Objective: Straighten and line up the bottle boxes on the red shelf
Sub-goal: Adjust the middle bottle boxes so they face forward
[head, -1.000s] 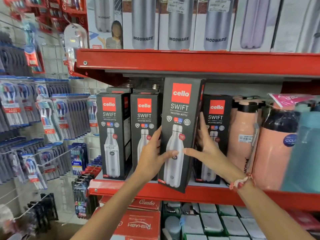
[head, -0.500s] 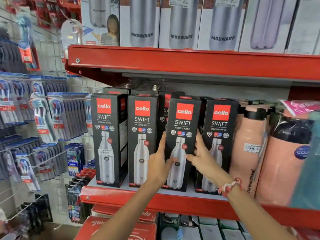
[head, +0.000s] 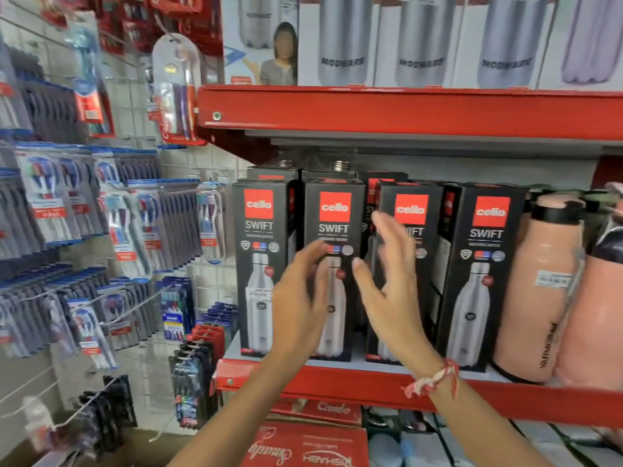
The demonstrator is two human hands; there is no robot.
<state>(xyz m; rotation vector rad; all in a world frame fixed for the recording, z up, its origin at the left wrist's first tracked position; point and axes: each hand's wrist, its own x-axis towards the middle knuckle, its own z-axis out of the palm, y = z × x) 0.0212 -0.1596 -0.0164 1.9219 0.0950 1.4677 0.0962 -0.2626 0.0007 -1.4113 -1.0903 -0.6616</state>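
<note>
Several black Cello Swift bottle boxes stand upright in a front row on the red shelf (head: 337, 387): a leftmost box (head: 261, 230), a second box (head: 335, 214), a third box (head: 418, 210) and a rightmost box (head: 485, 264). More boxes stand behind them. My left hand (head: 300, 305) hovers open in front of the second box, fingers spread. My right hand (head: 391, 291) is open too, blurred, in front of the gap between the second and third boxes. Neither hand grips a box.
Peach-coloured flasks (head: 539, 288) crowd the shelf right of the boxes. The upper red shelf (head: 404, 109) carries Modware bottle boxes. Toothbrush packs (head: 128, 224) hang on a wire grid to the left. Red cartons (head: 303, 446) sit below the shelf.
Both hands have let go of the third box, which now stands in the row, and have shifted left toward the second box. The view has moved closer.
</note>
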